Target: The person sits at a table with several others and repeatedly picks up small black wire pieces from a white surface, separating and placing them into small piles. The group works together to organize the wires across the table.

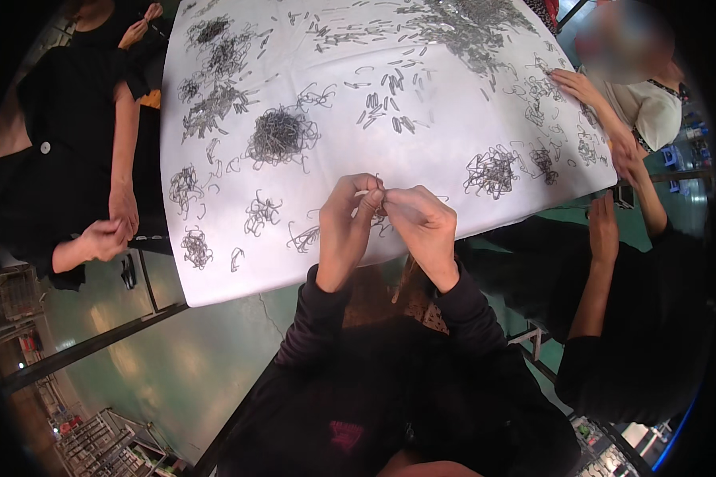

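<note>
Over the near edge of a white-covered table [437, 147], my left hand [345, 226] and my right hand [426, 230] meet, fingertips pinched together. Between them is a small dark metal hook [379, 181], mostly covered by the fingers. Loose bent hooks [304, 237] lie beside my left hand, and a few more are partly hidden beneath both hands. A dense heap of hooks [281, 137] sits beyond my left hand. To the right of my right hand is another pile of hooks [493, 171].
Short straight metal pieces [394, 87] are scattered mid-table, with a big spread [473, 32] at the far side. Small hook piles [196, 248] line the left edge. A person in black [79, 159] stands at left; co-workers' hands [577, 86] work along the right edge.
</note>
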A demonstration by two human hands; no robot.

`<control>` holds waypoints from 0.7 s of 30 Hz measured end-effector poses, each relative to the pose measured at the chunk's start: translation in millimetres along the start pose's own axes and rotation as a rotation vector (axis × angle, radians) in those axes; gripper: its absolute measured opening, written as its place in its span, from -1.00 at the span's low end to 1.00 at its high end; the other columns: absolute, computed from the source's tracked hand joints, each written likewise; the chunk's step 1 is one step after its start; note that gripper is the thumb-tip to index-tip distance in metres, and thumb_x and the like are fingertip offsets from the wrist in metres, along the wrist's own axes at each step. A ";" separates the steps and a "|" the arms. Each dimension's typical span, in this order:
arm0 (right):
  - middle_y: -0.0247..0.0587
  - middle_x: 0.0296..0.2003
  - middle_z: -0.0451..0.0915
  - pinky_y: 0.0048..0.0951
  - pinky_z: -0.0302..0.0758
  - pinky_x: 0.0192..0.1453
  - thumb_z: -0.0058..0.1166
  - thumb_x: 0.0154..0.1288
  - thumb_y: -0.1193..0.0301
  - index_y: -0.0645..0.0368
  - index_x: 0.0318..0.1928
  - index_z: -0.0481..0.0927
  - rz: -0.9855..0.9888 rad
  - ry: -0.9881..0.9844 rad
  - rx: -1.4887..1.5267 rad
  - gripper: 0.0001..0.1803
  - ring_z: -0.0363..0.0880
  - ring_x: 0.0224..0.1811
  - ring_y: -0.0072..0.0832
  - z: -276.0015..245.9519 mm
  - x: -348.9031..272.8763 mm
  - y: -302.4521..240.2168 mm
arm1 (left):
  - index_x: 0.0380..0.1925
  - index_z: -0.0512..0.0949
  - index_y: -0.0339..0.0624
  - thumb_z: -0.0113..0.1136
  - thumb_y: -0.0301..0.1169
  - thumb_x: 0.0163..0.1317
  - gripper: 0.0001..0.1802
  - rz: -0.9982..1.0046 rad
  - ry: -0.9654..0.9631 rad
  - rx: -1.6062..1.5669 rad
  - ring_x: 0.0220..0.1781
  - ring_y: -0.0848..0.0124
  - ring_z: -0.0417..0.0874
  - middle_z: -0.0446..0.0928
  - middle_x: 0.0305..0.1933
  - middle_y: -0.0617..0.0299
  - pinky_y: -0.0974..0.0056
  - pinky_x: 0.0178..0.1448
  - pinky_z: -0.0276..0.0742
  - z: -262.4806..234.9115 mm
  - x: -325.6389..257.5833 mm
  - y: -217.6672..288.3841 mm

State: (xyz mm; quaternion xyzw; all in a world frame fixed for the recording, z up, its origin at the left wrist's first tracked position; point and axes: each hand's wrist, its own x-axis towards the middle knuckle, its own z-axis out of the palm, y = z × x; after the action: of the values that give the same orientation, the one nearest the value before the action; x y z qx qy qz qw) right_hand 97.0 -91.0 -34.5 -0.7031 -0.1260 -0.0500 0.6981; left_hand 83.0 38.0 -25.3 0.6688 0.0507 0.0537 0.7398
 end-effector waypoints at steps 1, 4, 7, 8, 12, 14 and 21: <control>-0.24 -0.33 0.60 -0.61 0.60 -0.16 0.12 0.18 0.74 0.34 -0.13 0.62 0.014 -0.032 0.006 -0.77 0.66 -0.28 -0.55 -0.2 0.3 -0.5 | -0.21 0.47 -0.35 0.09 -0.53 0.34 -0.91 -0.019 0.016 -0.019 -0.16 0.45 0.59 0.55 -0.18 0.17 0.33 -0.05 0.53 -0.7 -0.9 1.1; -0.24 -0.36 0.60 -0.61 0.51 -0.20 0.12 0.24 0.64 0.33 -0.10 0.64 0.064 -0.012 -0.067 -0.78 0.62 -0.30 -0.59 -18.9 17.2 2.7 | -0.22 0.48 -0.33 0.05 -0.53 0.36 -0.92 0.009 0.030 0.002 -0.12 0.43 0.58 0.58 -0.17 0.15 0.34 0.08 0.46 -2.4 1.1 3.8; -0.17 -0.39 0.60 -0.53 0.50 -0.23 0.09 0.29 0.53 0.35 -0.11 0.64 0.099 0.112 -0.240 -0.79 0.63 -0.35 -0.52 -60.1 68.0 24.4 | -0.24 0.47 -0.33 0.06 -0.53 0.36 -0.93 0.039 0.034 -0.066 -0.11 0.39 0.58 0.58 -0.21 0.13 0.30 0.14 0.43 -2.2 0.2 6.6; -0.11 -0.40 0.60 -0.46 0.51 -0.23 0.07 0.30 0.49 0.36 -0.14 0.65 -0.003 0.112 -0.231 -0.79 0.64 -0.37 -0.42 -65.1 92.5 39.5 | -0.24 0.47 -0.33 0.05 -0.54 0.36 -0.93 0.060 0.010 -0.069 -0.11 0.41 0.59 0.59 -0.21 0.13 0.32 0.12 0.44 -0.6 -1.8 7.4; 0.10 -0.28 0.55 -0.18 0.54 -0.11 0.00 0.09 0.64 0.43 -0.33 0.62 -0.218 -0.113 -0.983 -0.85 0.55 -0.19 -0.05 -59.4 141.6 101.9 | -0.24 0.47 -0.34 0.05 -0.55 0.36 -0.93 0.061 -0.030 -0.047 -0.12 0.43 0.61 0.61 -0.23 0.13 0.33 0.06 0.47 1.6 -13.4 9.3; 0.22 -0.16 0.50 -0.13 0.54 0.00 -0.05 0.01 0.68 0.45 -0.42 0.58 -0.169 -0.226 -1.094 -0.86 0.46 -0.02 0.05 -58.5 136.3 123.6 | -0.27 0.49 -0.33 0.08 -0.55 0.34 -0.95 0.083 -0.036 -0.026 -0.14 0.43 0.62 0.62 -0.25 0.15 0.33 0.04 0.50 1.7 -19.9 7.5; 0.14 -0.37 0.60 -0.12 0.52 -0.13 -0.03 0.08 0.65 0.36 -0.37 0.55 -0.213 -0.154 -0.899 -0.89 0.58 -0.22 0.05 -59.8 123.3 107.4 | -0.26 0.50 -0.32 0.07 -0.59 0.33 -0.96 0.128 -0.074 0.164 -0.12 0.43 0.62 0.62 -0.25 0.16 0.34 0.07 0.48 -0.3 -35.1 9.4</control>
State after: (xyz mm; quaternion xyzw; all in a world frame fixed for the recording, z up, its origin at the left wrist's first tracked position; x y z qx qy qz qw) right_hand 248.6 -136.5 -106.9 -0.9207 -0.2147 -0.1186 0.3036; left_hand 48.1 34.1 -15.9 0.7305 -0.0154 0.0717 0.6790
